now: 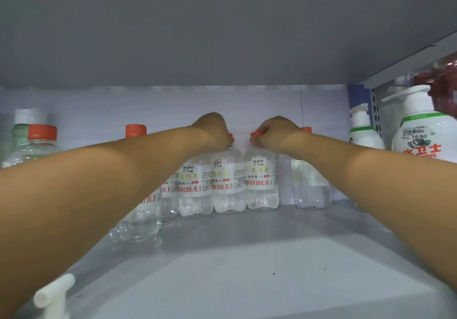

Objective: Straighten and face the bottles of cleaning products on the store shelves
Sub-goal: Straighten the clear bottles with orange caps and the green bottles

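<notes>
Head view: both arms reaching deep into a grey shelf (247, 256), toward the frame's centre. Left hand (212, 130) curled over the orange cap of a clear bottle (228, 185); right hand (277, 134) curled round the cap of the neighbouring bottle (261, 182), just to its right. Both bottles upright, long axes vertical, standing directly below the hands near the back wall, white labels toward the camera, the left one turned a little off. Likely next: twisting by the caps, or drawing forward along the arms' line toward the shelf's bare front. More clear bottles (138, 214) in a row toward centre left, partly hidden behind the left forearm. White pump bottles (425, 130) at right. Shelf underside overhead, close above.
</notes>
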Tool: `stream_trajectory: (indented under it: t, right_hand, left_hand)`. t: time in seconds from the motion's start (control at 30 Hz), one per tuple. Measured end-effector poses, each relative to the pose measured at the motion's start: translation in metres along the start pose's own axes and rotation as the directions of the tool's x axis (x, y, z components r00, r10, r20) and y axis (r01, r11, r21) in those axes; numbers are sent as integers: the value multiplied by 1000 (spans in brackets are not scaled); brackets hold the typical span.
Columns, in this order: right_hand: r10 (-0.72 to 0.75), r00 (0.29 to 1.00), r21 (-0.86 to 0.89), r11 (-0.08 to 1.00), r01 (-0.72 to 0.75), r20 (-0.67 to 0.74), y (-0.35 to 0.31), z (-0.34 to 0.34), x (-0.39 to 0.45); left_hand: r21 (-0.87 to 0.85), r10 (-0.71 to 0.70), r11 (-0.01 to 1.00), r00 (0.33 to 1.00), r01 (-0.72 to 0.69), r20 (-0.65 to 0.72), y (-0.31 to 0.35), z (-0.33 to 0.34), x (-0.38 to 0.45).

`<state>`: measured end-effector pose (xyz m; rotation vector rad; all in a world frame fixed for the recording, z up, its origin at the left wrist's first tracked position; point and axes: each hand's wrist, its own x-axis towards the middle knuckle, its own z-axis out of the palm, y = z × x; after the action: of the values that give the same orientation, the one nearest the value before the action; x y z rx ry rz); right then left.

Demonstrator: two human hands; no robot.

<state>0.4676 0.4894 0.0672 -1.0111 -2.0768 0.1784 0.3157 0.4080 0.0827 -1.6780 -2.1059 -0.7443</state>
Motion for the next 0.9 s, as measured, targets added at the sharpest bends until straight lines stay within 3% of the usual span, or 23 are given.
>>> stream_trajectory:
  t: [0.47, 0.53, 0.6, 0.67, 0.8, 0.9]
  right_hand:
    - [-27, 998, -31, 999, 28, 52, 4, 2, 4]
    - [-66, 998, -108, 992, 65, -9, 3, -9, 2]
    - [-104, 980, -188, 980, 71, -170, 3, -30, 2]
    - [-52, 968, -275, 961, -19, -247, 9, -53, 2]
    - [256, 966, -438, 864, -249, -45, 19, -71, -8]
    - [354, 931, -246, 913, -325, 84, 27, -70, -11]
  left_hand:
    - [18, -11, 1000, 999, 11, 31, 2, -2, -1]
    - [43, -4, 999, 1000, 3, 19, 2, -1, 0]
    - [62, 3, 998, 1000, -4, 17, 1, -1, -1]
    - [67, 14, 998, 1000, -15, 12, 1, -1, 0]
    - [111, 57, 992, 998, -58, 10, 2, -5, 1]
    - [123, 63, 990, 998, -65, 21, 1, -7, 2]
